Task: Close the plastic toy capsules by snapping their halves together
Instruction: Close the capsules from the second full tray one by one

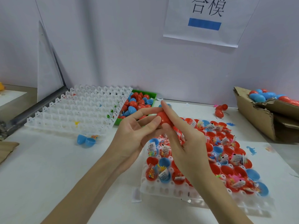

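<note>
I have the red capsule (164, 118) pinched between both hands, left hand (137, 135) at nine o'clock, right hand (182, 139) at three, above the filled tray (161, 189); next comes a firm squeeze until it snaps.

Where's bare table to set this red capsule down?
Bare table lies near left, between the empty white tray, the loose blue halves and the filled tray. A narrower strip lies beyond the filled tray, toward the cardboard box. Crowded: the filled tray and green bin. Both hands hold the capsule.
</note>
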Tool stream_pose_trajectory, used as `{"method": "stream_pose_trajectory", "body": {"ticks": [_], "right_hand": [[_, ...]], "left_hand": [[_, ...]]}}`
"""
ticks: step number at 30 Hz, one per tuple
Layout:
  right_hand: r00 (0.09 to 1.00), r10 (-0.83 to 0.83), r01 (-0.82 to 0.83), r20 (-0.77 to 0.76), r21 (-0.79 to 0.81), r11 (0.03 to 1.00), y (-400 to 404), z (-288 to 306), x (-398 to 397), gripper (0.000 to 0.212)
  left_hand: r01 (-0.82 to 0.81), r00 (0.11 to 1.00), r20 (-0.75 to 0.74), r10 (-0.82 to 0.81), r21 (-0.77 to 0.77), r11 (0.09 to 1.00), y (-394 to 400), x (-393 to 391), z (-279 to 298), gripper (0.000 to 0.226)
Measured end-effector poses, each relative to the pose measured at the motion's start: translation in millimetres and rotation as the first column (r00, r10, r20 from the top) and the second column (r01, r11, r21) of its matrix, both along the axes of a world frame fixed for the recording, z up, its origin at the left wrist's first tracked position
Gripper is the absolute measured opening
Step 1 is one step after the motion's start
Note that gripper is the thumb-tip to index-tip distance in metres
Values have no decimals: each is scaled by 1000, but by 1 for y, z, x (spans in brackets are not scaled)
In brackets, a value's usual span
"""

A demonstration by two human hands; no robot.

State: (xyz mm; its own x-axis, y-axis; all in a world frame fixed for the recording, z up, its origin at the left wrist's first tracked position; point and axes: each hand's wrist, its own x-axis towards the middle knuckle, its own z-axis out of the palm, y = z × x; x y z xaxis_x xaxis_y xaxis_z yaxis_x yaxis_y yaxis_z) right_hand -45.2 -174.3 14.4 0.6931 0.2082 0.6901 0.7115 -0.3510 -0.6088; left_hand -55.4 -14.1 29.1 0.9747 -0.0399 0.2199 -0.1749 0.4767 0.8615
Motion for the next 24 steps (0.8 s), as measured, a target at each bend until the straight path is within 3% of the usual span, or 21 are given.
{"method": "stream_pose_trajectory", "body": {"ticks": [6,11,14,19,24], "right_hand": [[986,115,-113,-123,22,993,-2,1,4,53],[992,118,-118,-39,5,993,-5,6,4,55],[998,57,-58,15,12,998,-4,6,2,52],[994,-16,14,110,15,1000,0,7,-6,48],[993,-28,27,116,14,1000,-2,5,-5,47]], "left_hand": [[27,999,-39,-27,0,1000,2,0,4,35],[24,995,-93,-27,-33,999,0,-1,5,21],[11,995,-97,-14,-33,999,-3,-3,6,29],[-49,996,-71,44,-70,996,-12,-7,6,22],[-49,995,-92,40,-94,994,-17,-10,5,22]]}}
